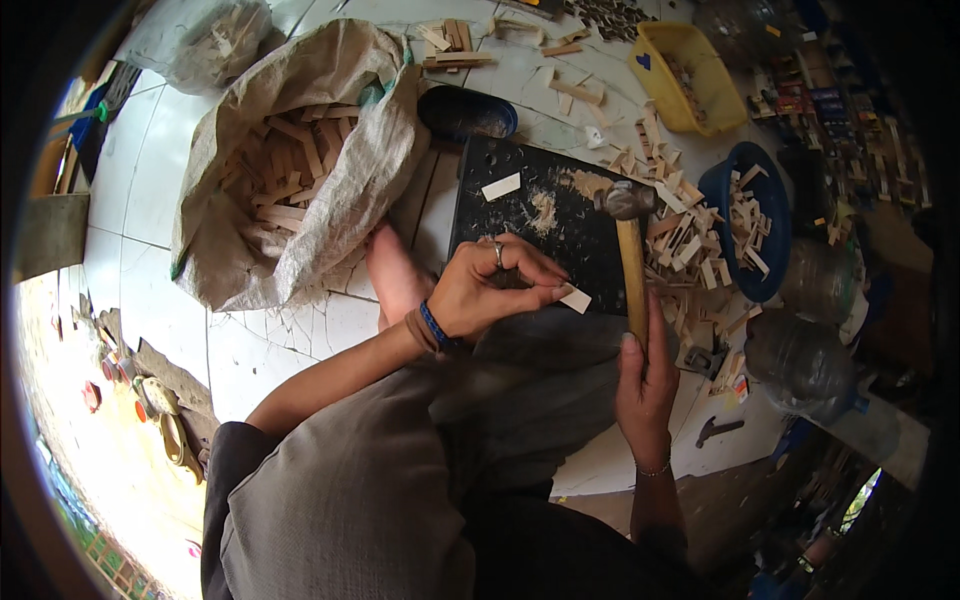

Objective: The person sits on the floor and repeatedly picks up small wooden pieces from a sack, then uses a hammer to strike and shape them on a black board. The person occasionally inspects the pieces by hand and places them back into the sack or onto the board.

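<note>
Between the thumb and fingers of my left hand is a small pale wood piece, pinched by its end over the near edge of a black board. My right hand is closed round the wooden handle of a hammer. The hammer stands nearly upright, its metal head at the board's right side. On the board lie another pale wood strip and a small heap of sawdust.
An open woven sack of wood strips stands at the left. Loose wood pieces pile up right of the board, beside a blue basin and a yellow tub. A second hammer lies at the lower right.
</note>
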`<state>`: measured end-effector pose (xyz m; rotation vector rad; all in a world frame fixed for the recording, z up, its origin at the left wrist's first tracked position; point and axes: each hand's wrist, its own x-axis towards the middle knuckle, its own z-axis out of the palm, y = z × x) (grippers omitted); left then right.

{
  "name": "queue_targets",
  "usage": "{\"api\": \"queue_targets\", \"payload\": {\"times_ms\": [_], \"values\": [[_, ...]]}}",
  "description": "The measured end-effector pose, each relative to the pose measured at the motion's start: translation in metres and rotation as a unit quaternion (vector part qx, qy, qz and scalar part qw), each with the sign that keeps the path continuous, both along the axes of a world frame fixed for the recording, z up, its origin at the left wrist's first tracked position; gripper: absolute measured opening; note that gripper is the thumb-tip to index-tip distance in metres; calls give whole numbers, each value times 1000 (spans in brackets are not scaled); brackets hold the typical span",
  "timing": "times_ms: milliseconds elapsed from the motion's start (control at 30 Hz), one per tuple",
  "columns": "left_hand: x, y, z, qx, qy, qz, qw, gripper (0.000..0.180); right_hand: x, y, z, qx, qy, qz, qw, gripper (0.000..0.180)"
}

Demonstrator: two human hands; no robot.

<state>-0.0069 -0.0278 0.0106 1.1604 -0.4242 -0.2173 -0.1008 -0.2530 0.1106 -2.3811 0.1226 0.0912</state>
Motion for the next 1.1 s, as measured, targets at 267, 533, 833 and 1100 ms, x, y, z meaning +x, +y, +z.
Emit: {"api": "queue_targets", "payload": {"times_ms": [267, 533, 833, 1100], "values": [[-2, 0, -3, 23, -3, 13, 1000, 9, -43, -25, 8, -100, -57, 148, 982, 66], [-3, 2, -2, 23, 5, 0, 1000, 10, -47, -25, 9, -112, -164, 126, 972, 69], [-1, 4, 0, 34, -22, 12, 999, 11, -47, -26, 10, -141, -175, 142, 964, 68], [-1, 4, 3, 50, -24, 5, 998, 11, -39, -19, 10, -101, -99, 106, 984, 65]]}}
